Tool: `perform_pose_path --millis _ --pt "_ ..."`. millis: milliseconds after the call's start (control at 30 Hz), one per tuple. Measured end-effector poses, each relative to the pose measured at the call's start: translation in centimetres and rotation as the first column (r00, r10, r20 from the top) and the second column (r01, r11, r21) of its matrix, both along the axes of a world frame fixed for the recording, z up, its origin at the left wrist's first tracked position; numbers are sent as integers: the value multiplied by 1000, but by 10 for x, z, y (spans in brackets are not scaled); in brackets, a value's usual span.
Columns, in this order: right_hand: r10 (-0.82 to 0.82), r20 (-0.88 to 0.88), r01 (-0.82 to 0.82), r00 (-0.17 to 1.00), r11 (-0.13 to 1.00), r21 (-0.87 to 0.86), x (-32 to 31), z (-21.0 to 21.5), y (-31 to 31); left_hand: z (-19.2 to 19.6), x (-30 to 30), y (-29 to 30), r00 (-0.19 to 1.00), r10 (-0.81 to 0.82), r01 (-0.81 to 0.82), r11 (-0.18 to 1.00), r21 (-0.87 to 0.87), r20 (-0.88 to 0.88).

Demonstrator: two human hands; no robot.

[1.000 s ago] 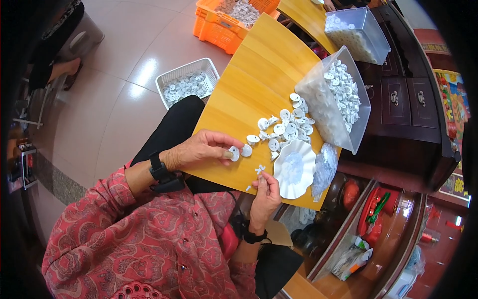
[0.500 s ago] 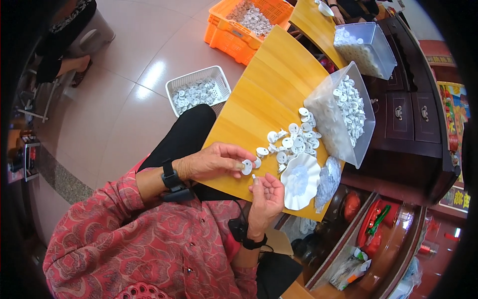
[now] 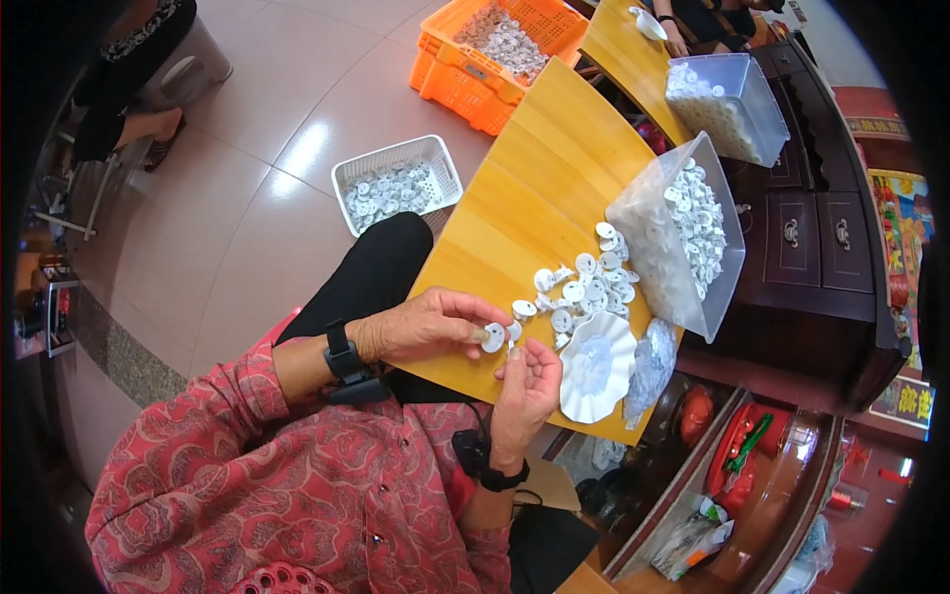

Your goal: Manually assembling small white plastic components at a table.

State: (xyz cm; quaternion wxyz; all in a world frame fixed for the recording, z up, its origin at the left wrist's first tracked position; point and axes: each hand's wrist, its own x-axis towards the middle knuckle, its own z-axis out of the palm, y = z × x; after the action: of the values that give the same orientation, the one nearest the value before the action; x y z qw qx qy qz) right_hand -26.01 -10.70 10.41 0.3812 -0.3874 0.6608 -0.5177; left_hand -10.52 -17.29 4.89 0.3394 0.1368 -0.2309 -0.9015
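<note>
Over the near edge of the yellow wooden table (image 3: pixel 505 198), my left hand (image 3: pixel 421 325) is closed on a white round plastic part (image 3: pixel 493 338), held between thumb and fingers. Close to it, the thumb and fingertips of my right hand (image 3: pixel 526 388) pinch a tiny pale piece (image 3: pixel 511 346), right up against the part. What kind of piece it is cannot be made out. Beyond my hands lies a loose pile of similar white parts (image 3: pixel 592 287). A white scalloped dish (image 3: pixel 625 368) with small clear pieces (image 3: pixel 594 362) stands right of my right hand.
A clear plastic tub (image 3: pixel 653 252) full of white parts leans at the table's right side, near a crumpled plastic bag (image 3: pixel 650 371). On the floor stand a white basket (image 3: pixel 447 178) and an orange crate (image 3: pixel 460 94), both with parts. Another person's hand (image 3: pixel 676 42) is at the far table.
My right hand has come slightly up and left, bringing its tiny piece closer to the white part. My left hand keeps its hold. The whole view has shifted slightly.
</note>
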Motion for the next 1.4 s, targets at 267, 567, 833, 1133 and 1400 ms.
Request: perform_pose_path --millis 267,567,833,1133,1400 --pt "24 14 -24 1000 1000 4 1 2 0 2 -1 1 996 15 -9 997 -72 85" --pt "76 56 -76 996 997 -13 0 1 0 7 -5 3 947 44 31 973 -230 317" --pt "106 30 -106 994 994 8 -1 3 1 9 -4 4 938 51 26 976 -216 343" --pt "126 45 -128 991 991 29 0 6 2 11 -6 7 924 66 20 975 -219 377" --pt "-8 60 8 998 1000 10 -7 4 2 7 -6 5 937 90 -38 987 -157 338"
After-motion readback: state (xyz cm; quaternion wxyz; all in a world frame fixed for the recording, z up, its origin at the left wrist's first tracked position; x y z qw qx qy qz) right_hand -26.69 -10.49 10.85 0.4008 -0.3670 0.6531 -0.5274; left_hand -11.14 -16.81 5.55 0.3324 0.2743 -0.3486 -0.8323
